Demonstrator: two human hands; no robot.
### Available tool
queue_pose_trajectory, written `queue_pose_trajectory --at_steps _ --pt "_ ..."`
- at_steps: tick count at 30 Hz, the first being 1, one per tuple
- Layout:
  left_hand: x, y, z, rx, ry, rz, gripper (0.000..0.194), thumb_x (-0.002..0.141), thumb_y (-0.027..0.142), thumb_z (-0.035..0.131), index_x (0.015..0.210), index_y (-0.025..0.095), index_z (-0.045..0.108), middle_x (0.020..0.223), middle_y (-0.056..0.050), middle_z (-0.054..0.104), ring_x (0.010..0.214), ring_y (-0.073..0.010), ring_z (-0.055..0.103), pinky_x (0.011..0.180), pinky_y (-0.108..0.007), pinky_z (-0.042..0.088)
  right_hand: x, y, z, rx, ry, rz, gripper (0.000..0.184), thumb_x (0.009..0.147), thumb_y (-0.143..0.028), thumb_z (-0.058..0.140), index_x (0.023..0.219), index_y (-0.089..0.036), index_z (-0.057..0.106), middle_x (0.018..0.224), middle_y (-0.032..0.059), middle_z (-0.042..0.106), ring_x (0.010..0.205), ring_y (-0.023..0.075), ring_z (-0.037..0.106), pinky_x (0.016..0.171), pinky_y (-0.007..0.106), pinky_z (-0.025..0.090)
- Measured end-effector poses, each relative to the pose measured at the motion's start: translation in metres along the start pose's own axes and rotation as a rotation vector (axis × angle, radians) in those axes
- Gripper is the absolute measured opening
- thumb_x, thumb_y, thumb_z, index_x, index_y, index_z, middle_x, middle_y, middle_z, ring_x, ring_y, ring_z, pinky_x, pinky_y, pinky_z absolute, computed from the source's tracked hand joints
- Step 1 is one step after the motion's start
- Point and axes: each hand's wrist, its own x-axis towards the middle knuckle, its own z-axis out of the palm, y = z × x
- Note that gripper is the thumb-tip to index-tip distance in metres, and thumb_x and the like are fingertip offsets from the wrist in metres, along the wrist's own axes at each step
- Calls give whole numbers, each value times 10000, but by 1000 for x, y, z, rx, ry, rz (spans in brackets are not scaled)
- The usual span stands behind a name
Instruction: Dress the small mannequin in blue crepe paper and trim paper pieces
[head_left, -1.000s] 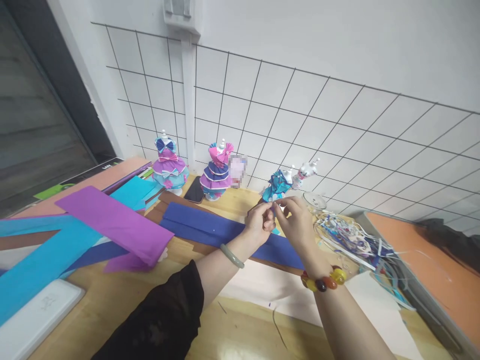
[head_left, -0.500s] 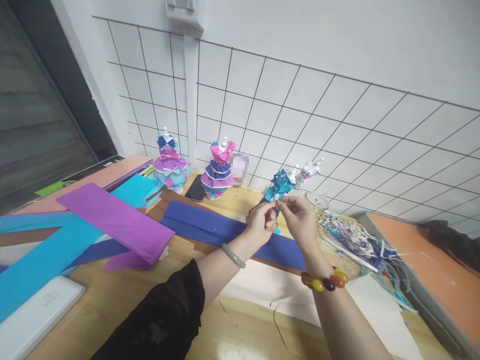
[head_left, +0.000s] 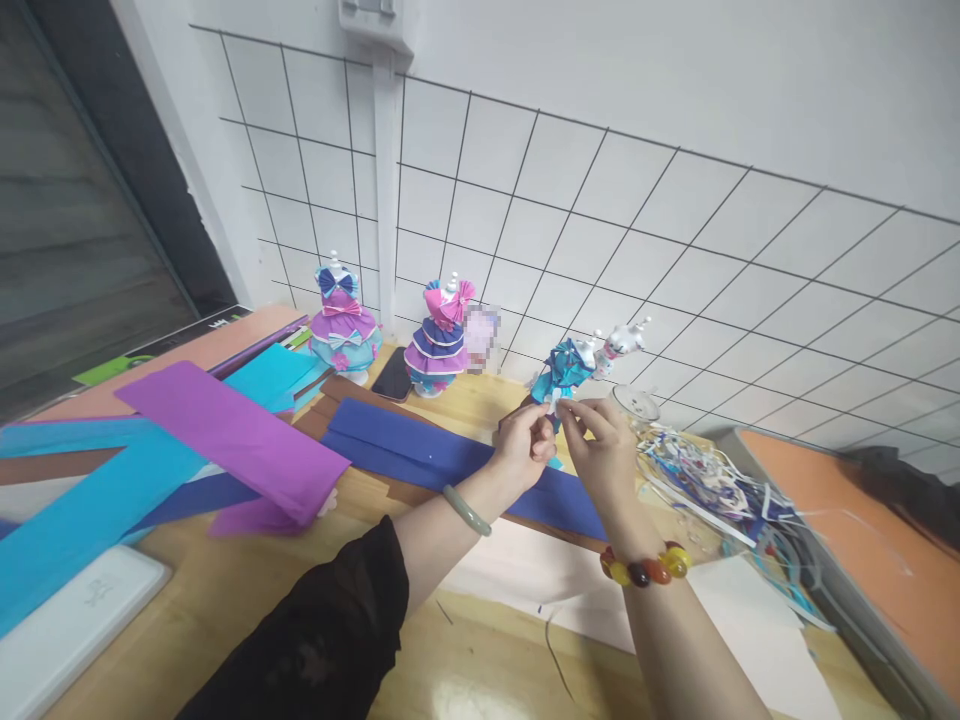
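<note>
Between my fingertips is a small white paper piece [head_left: 553, 400], its details too fine to make out. My left hand [head_left: 525, 436] pinches it from the left, the other fingers curled in. From the other side, the thumb and forefinger of my right hand [head_left: 602, 446] meet at its edge. Just behind stands a small dress form in a teal paper dress [head_left: 564, 366], its lower part hidden by my hands. Dark blue crepe paper strips [head_left: 420, 440] lie under my wrists.
Two dressed mini dress forms [head_left: 345, 330] [head_left: 435, 350] stand at the wall beside a phone [head_left: 394, 374]. Purple paper [head_left: 232, 430] and turquoise strips [head_left: 97, 500] cover the left. On the right are tangled scraps [head_left: 705, 470] and an orange-lined tray [head_left: 847, 520]. A white box-like device [head_left: 82, 625] lies front left.
My right fingers have spread a little and shifted slightly right, so more of the white piece shows. The left hand has stayed nearly still. The view has shifted slightly.
</note>
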Motion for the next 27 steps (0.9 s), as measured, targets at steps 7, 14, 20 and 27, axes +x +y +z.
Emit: queue_pose_trajectory --at_steps 7,14,20,27 --pt "-2 1 1 15 6 1 219 697 262 607 605 159 437 414 62 424 294 -11 269 348 -193 126 1 -4 -1 210 -1 144 180 837 -286 557 888 -203 708 812 61 648 684 172 569 659 326 467" --pt "-4 3 4 13 21 13 204 693 248 607 619 164 436 411 65 420 288 -13 268 344 -197 105 9 -9 -1 526 65 520 251 771 -386 619 888 -172 680 741 34 633 626 148 555 594 292 449" --pt "-2 1 2 20 21 23 214 673 265 620 617 164 440 413 69 421 289 -10 267 344 -196 110 13 -8 10 592 12 593 228 706 -378 694 784 -168 649 665 4 600 551 115 500 522 252 403" --pt "-2 -2 0 54 34 50 217 661 283 628 609 161 457 411 67 435 287 -13 265 344 -197 115 11 -7 16 615 33 628 240 682 -396 712 723 -174 629 631 10 600 538 129 517 495 255 411"
